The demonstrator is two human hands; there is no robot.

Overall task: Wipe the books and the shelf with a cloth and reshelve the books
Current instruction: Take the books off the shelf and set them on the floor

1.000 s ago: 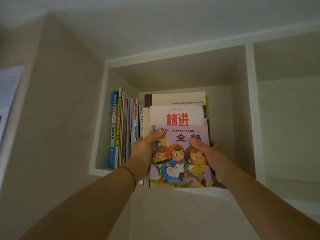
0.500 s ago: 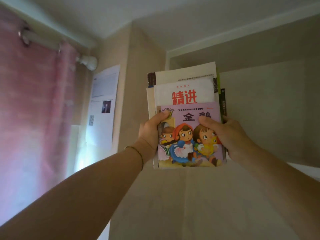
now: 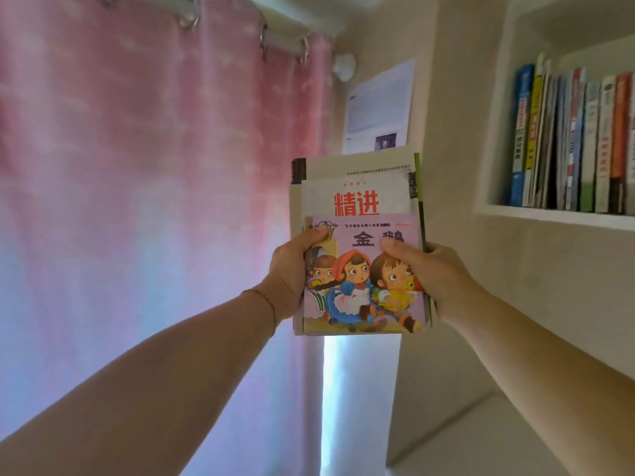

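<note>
- Both my arms are raised and stretched forward; my hands hold one stack of books point(image 3: 357, 242) between them, upright, covers facing me.
- My left hand point(image 3: 292, 273) grips the stack's left edge: thumb curled over the front cover near its upper left corner, palm against the side. The other fingers are behind the stack, out of sight.
- A thin bracelet point(image 3: 266, 300) sits on my left wrist.
- My right hand point(image 3: 436, 280) grips the right edge: thumb pressed flat across the front cover, over the title, fingers wrapped round the back.
- The hands are apart, with the width of the stack between them, both clamped on it.
- Front book: a picture book point(image 3: 364, 280) with three cartoon children on a lilac cover. Behind it, taller, a white book point(image 3: 354, 197) with red characters, then at least one larger pale book whose top edge shows above.
- Up and to the right of my right hand, well apart from it, the shelf point(image 3: 556, 216) carries a row of standing books point(image 3: 570, 142), spines outward.
- Left of my left hand and behind it hangs a pink curtain point(image 3: 137, 166).
- Above the stack, a printed sheet point(image 3: 378, 104) is on the wall.
</note>
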